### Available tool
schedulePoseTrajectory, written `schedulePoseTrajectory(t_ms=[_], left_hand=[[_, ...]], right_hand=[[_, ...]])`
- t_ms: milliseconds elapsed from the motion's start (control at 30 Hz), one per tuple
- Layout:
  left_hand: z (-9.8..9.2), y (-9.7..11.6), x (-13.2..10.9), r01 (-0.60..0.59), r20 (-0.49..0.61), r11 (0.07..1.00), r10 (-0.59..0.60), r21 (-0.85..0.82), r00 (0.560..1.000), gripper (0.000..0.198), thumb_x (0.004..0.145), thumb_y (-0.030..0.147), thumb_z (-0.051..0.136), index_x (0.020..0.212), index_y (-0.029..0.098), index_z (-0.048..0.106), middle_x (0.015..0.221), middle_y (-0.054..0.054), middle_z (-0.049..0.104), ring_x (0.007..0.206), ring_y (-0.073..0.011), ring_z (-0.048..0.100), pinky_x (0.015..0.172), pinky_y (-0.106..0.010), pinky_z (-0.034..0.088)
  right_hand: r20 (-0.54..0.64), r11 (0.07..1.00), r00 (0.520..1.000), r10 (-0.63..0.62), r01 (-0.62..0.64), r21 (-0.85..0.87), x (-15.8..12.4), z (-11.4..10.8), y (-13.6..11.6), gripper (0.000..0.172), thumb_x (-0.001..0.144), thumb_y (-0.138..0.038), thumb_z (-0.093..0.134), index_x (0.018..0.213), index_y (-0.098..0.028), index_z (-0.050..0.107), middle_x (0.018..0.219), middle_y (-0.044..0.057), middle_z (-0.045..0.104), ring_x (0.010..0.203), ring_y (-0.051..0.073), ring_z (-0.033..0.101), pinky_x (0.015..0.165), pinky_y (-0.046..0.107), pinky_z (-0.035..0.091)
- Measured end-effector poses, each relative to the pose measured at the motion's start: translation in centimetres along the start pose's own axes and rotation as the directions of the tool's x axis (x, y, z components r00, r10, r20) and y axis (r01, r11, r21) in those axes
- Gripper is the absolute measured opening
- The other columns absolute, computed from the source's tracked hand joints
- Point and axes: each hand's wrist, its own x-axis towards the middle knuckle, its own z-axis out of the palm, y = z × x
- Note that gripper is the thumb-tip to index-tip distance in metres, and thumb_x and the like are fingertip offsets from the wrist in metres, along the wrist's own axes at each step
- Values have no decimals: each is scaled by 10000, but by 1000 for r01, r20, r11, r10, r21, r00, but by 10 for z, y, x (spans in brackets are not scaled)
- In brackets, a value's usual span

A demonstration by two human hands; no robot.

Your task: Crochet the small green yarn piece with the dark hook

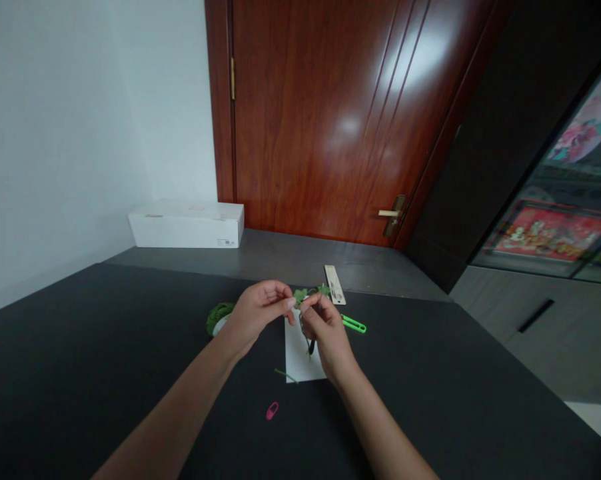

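My left hand (pixel 258 309) and my right hand (pixel 325 331) meet above a black table (pixel 80 360), both pinched on a small green crocheted piece (pixel 308 293). A dark hook hangs down from my right hand's fingers. A white sheet of paper (pixel 299 360) lies under my hands. A ball of green yarn (pixel 217 316) sits just left of my left hand. Green-handled scissors (pixel 354 325) lie right of my right hand.
A pink clip (pixel 272 411) lies on the table near me, and a short green strand (pixel 284 375) by the paper's corner. A pale ruler (pixel 334 284) rests at the table's far edge. A white box (pixel 186 225) stands on the floor by a red-brown door (pixel 330 120).
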Motion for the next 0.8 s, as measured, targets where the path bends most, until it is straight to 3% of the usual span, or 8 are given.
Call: schedulePoseTrajectory(t_ms=[133,233,333,433,600,800], left_hand=[[-2,1,1,5,-4,999,-5,-43,1000,187,745,227,772,805,135,620,646,2,650,539,-150,633,603,-300,486],[-4,1,1,-4,-12,998,3,-63,1000,216,741,250,778,812,138,608,656,-3,652,555,-154,634,616,-310,499],[-4,1,1,-18,-18,998,16,-63,1000,218,752,248,775,823,142,598,675,1,650,572,-149,636,628,-306,499],[-3,0,2,-21,-4,999,21,-50,1000,191,770,232,756,830,144,597,686,7,644,577,-143,634,631,-300,496],[-2,-7,2,-21,27,1000,22,-17,999,171,769,223,746,811,141,602,692,0,650,599,-152,647,651,-311,512],[4,-7,2,-86,-35,996,87,25,996,229,737,152,766,903,164,608,800,3,682,715,-148,668,714,-295,531]], right_hand=[[83,994,996,-43,51,-98,-2,0,-1,306,824,-462,722,789,-204,561,601,-77,429,492,66,309,468,205,218],[127,975,991,-35,62,-212,-2,-3,-2,376,856,-538,668,734,-194,578,584,-62,419,502,77,314,469,215,229],[25,957,998,-66,70,-280,0,-5,-3,468,852,-625,629,689,-193,551,565,-59,402,504,82,326,464,219,242],[-75,960,991,-107,83,-267,2,-6,-2,466,786,-650,688,776,-199,572,569,-65,423,509,88,352,462,215,266],[-119,955,984,-133,95,-280,4,-5,0,450,753,-621,717,801,-192,591,616,-51,490,544,97,413,509,222,335],[-132,926,971,-198,141,-350,3,-6,3,352,786,-509,715,760,-183,583,690,-22,557,630,117,488,616,249,387]])
